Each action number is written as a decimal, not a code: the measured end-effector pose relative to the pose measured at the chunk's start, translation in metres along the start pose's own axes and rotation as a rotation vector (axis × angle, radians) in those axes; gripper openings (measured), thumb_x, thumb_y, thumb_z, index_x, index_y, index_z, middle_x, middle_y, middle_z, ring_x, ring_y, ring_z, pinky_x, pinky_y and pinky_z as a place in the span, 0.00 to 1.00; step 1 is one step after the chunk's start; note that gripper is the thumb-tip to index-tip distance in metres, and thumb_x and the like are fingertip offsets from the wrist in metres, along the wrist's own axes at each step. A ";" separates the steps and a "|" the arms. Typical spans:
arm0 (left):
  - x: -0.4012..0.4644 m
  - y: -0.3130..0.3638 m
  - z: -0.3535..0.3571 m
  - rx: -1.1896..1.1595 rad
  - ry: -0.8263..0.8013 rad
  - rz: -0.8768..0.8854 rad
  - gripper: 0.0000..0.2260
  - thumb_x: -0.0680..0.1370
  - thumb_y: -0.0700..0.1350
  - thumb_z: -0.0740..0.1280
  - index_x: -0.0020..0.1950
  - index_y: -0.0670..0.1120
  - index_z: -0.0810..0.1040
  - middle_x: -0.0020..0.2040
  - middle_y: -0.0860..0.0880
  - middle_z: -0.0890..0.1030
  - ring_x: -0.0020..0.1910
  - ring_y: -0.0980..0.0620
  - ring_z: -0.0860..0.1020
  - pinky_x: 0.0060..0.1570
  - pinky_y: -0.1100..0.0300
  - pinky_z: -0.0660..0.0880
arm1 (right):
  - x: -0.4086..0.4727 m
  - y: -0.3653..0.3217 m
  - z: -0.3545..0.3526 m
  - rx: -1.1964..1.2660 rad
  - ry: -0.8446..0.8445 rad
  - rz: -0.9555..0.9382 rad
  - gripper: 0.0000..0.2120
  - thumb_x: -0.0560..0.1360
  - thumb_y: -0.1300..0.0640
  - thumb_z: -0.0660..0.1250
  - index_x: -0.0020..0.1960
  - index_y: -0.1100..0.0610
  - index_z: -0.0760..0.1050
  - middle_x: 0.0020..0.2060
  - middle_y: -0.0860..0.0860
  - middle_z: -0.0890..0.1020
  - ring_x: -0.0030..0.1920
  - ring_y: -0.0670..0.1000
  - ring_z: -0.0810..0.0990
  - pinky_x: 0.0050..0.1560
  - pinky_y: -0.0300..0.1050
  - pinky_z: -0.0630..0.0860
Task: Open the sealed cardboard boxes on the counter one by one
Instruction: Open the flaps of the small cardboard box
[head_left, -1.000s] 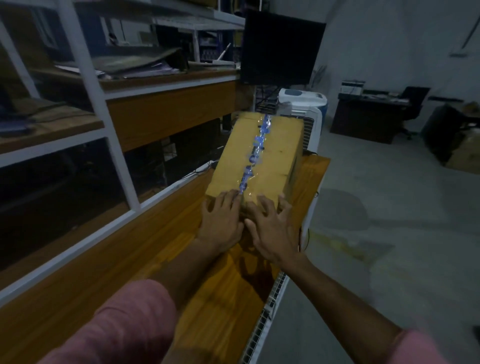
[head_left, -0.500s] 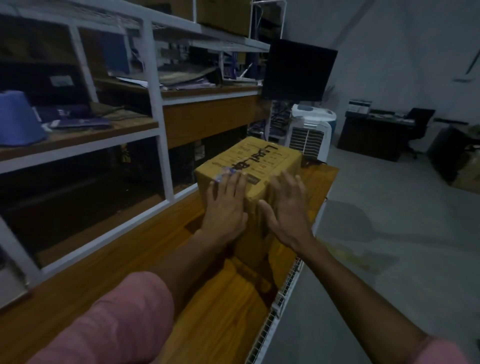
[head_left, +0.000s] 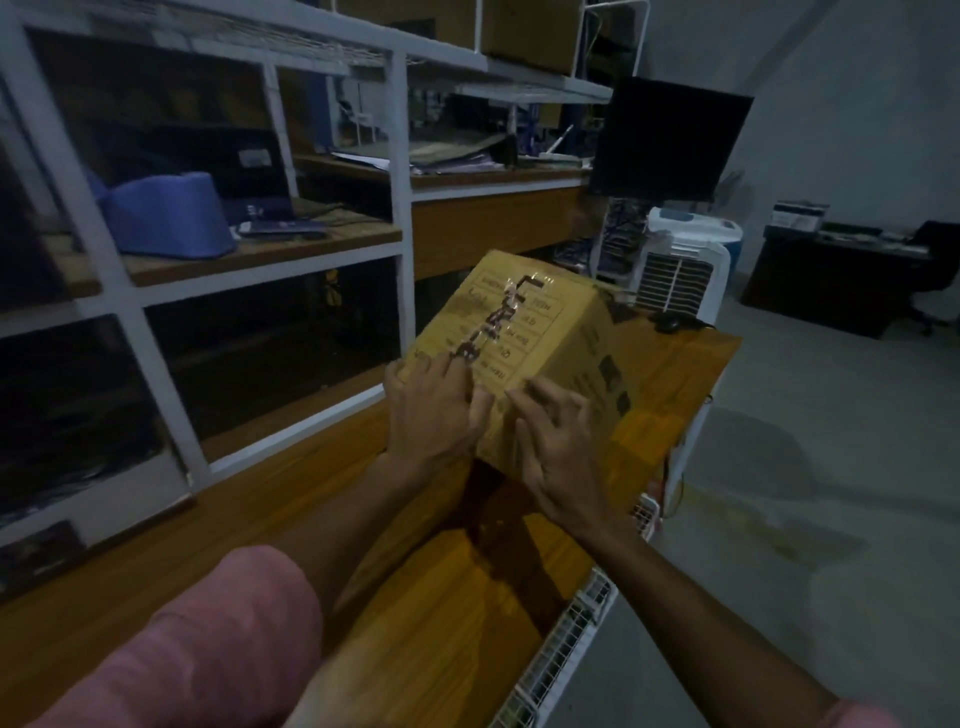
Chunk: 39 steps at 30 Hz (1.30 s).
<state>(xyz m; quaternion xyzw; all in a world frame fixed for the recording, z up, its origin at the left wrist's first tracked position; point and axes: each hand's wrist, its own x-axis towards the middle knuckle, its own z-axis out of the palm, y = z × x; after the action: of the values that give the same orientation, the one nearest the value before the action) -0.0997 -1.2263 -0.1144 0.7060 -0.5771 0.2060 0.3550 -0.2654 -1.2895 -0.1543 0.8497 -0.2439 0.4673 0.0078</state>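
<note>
1. The counter (head_left: 260, 545) carries one cardboard box (head_left: 561, 332), tilted up on its near edge at the counter's far end
2. The left hand (head_left: 431, 410) rests on the taped face, fingers slightly curled over the tape strip (head_left: 493, 322)
3. The right hand (head_left: 561, 447) rests on the near corner, fingers spread
4. Progress: the tape looks intact, flaps closed; judged barely begun, the opening not yet done

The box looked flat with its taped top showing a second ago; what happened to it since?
The cardboard box has been tipped up toward the person, so a printed, taped face now shows. The left hand and right hand shifted from its near top edge to its near corner. It is unopened as before, on the wooden counter.
</note>
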 end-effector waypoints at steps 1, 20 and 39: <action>-0.004 -0.003 -0.005 -0.065 0.002 -0.052 0.15 0.79 0.60 0.53 0.54 0.51 0.71 0.52 0.50 0.75 0.53 0.50 0.73 0.63 0.40 0.68 | -0.003 -0.008 0.000 0.056 0.037 0.019 0.16 0.84 0.56 0.61 0.70 0.57 0.74 0.69 0.56 0.71 0.64 0.59 0.70 0.66 0.39 0.65; -0.062 -0.019 -0.062 0.262 -0.484 -0.097 0.33 0.78 0.67 0.61 0.79 0.57 0.57 0.81 0.55 0.58 0.80 0.50 0.54 0.71 0.27 0.46 | 0.011 0.007 0.010 0.068 -0.264 0.170 0.26 0.79 0.36 0.51 0.66 0.51 0.75 0.66 0.52 0.71 0.67 0.57 0.63 0.64 0.63 0.66; -0.143 -0.004 -0.155 0.019 0.137 -0.668 0.11 0.82 0.47 0.66 0.60 0.46 0.83 0.58 0.44 0.84 0.56 0.59 0.78 0.48 0.72 0.73 | 0.009 -0.068 0.034 0.330 -0.459 -0.080 0.34 0.73 0.26 0.51 0.72 0.42 0.71 0.73 0.42 0.69 0.72 0.53 0.58 0.58 0.57 0.63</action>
<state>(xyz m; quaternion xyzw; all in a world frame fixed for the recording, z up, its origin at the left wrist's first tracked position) -0.1130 -1.0162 -0.1126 0.8440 -0.2866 0.1307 0.4341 -0.2058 -1.2413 -0.1519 0.9320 -0.1262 0.2955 -0.1674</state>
